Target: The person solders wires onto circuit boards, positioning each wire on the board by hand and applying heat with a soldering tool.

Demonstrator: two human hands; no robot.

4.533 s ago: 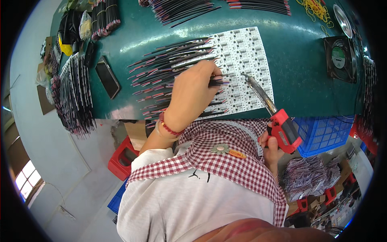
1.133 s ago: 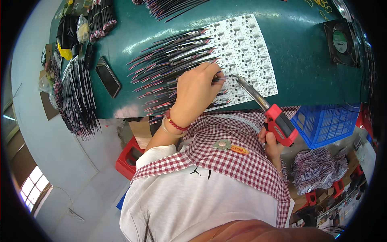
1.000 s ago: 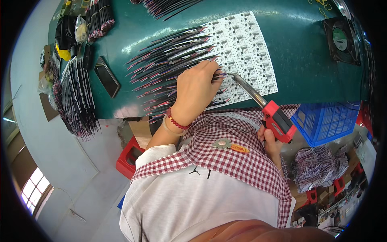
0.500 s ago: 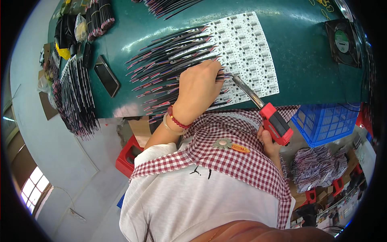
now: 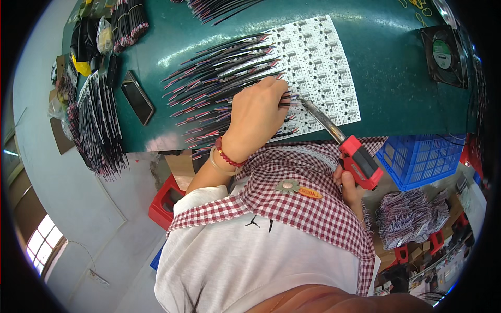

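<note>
A white panel of small circuit boards (image 5: 329, 62) lies on the green table, with rows of black cables (image 5: 209, 88) running leftward from its left half. Over these cables rests my left hand (image 5: 257, 115), its fingers closed round a cable whose end lies at the board by the fingertips. My right hand (image 5: 348, 183) grips a red and black soldering iron (image 5: 361, 163) by the lower part of its handle. The metal tip of the iron meets the panel right beside the left fingertips; whether it touches the wire end I cannot tell.
A phone (image 5: 138, 98) lies left of the cables. Further left, bundled cables (image 5: 99, 125) hang over the table's edge. A black fan (image 5: 443, 56) stands at the far right. Below the table's right side are a blue crate (image 5: 420, 159) and a heap of cable bundles (image 5: 409, 216).
The soldering iron's handle and my right hand have shifted very slightly to the right and down. My left hand stays nearly in place, still on the cable.
</note>
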